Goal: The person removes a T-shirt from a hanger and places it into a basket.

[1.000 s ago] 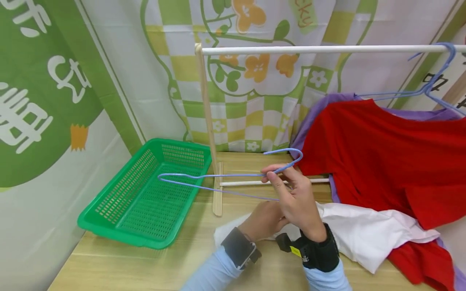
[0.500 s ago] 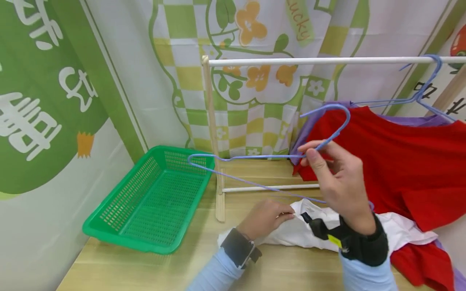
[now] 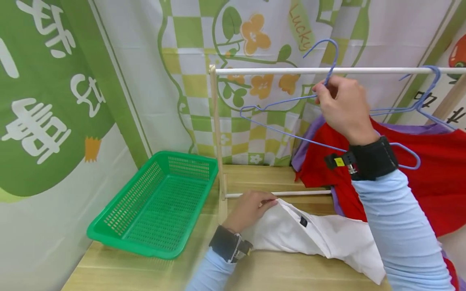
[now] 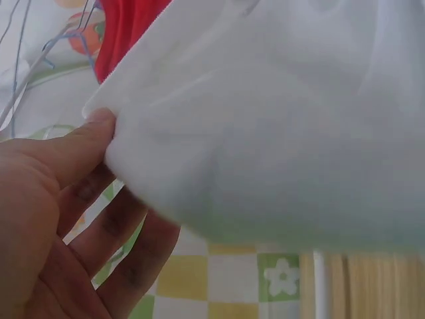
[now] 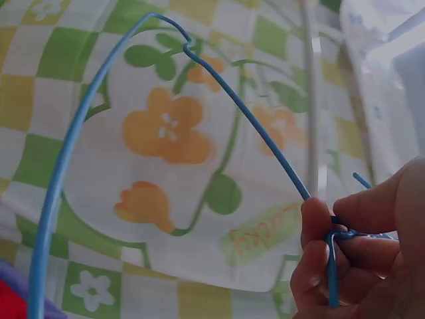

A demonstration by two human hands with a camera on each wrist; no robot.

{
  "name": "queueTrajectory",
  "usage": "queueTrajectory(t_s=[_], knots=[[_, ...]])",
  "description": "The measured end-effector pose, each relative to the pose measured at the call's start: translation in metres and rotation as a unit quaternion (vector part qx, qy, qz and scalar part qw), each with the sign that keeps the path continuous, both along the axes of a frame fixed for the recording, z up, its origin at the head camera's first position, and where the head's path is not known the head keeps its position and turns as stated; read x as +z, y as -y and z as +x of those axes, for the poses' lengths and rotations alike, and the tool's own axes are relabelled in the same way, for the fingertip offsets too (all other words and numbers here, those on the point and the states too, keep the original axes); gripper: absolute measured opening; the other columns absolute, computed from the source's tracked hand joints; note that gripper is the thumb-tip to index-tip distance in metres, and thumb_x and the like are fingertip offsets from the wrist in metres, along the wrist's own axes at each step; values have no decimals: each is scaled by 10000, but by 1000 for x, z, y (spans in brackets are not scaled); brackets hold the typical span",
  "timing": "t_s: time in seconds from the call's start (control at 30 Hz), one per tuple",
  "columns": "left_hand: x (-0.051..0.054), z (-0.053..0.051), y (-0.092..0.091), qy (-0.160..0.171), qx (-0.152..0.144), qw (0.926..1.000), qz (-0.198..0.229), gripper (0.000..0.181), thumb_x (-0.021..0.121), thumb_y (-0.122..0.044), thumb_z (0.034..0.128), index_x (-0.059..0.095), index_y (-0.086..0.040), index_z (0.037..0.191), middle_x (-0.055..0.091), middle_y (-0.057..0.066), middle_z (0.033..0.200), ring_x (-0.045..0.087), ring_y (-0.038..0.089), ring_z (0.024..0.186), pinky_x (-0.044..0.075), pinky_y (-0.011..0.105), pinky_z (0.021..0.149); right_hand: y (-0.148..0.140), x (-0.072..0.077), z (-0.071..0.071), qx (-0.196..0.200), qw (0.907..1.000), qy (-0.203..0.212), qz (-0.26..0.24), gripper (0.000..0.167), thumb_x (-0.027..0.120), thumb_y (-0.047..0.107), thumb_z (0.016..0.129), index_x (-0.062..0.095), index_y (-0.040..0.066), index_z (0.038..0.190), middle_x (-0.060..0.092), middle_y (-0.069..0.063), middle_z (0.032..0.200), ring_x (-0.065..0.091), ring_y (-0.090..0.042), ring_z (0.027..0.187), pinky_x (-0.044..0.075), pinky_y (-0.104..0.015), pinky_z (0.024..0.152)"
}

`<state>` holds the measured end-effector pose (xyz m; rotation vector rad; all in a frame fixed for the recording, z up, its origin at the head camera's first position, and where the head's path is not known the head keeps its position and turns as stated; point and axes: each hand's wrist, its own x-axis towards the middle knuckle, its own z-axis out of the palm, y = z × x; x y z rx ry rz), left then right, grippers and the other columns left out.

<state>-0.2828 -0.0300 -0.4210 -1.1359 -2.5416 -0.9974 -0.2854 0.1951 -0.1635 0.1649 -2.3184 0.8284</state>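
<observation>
My right hand pinches a blue wire clothes hanger at its neck, just below the hook. The hook stands above the white rail; whether it touches the rail I cannot tell. Nothing hangs on this hanger, whose right end passes behind my forearm. Low on the left, my left hand pinches the edge of a white shirt between thumb and fingers. That shirt lies bunched on the table, its neckline and a small black label showing. The left wrist view shows the cloth draping from the thumb.
Red shirt and purple garment hang at right, with blue hangers on the rail. A green basket stands left of the rack's wooden post. A printed curtain closes off the back.
My right hand has lifted the hanger away from the white shirt, up and rightward to the rail. My left hand keeps hold of the shirt, whose neckline and label now show.
</observation>
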Motion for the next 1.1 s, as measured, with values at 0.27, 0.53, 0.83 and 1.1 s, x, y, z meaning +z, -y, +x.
queueTrajectory(t_s=[0.27, 0.53, 0.83, 1.1], knots=[[-5, 4, 1, 427, 14, 9987, 292, 200, 692, -277, 1032, 814, -164, 1142, 820, -26, 1091, 767, 82, 982, 593, 215, 866, -3, -36, -34, -509, 9970, 501, 302, 398, 517, 365, 1071, 751, 48, 1017, 705, -150, 859, 567, -263, 749, 377, -365, 579], [-4, 1, 0, 567, 65, 9978, 333, 213, 703, -272, 1025, 811, -154, 1165, 818, -10, 1118, 772, 112, 993, 607, 247, 862, -7, -48, -21, -440, 9943, 885, 401, 471, 469, 470, 1075, 711, 117, 1270, 755, -118, 1205, 652, -339, 1076, 449, -510, 791], [-4, -1, 3, 903, 153, 9957, -122, 228, 675, -334, 1045, 798, -216, 1198, 805, -63, 1061, 714, 78, 900, 563, 257, 791, -25, -87, 67, 909, 9796, -20, 1790, 341, 797, 242, 923, 741, 162, 1249, 745, -39, 1191, 636, -201, 1051, 556, -396, 748], [-29, 19, -26, 1047, -427, 9761, -1854, 907, 778, -532, 905, 389, -163, 1637, 423, 97, 1680, 436, 322, 1537, 388, 485, 1248, -61, -217, 106, 1271, 9155, 2462, 2916, 954, 917, 488, 733, 498, 279, 1564, 497, -160, 1581, 475, -426, 1408, 470, -658, 964]])
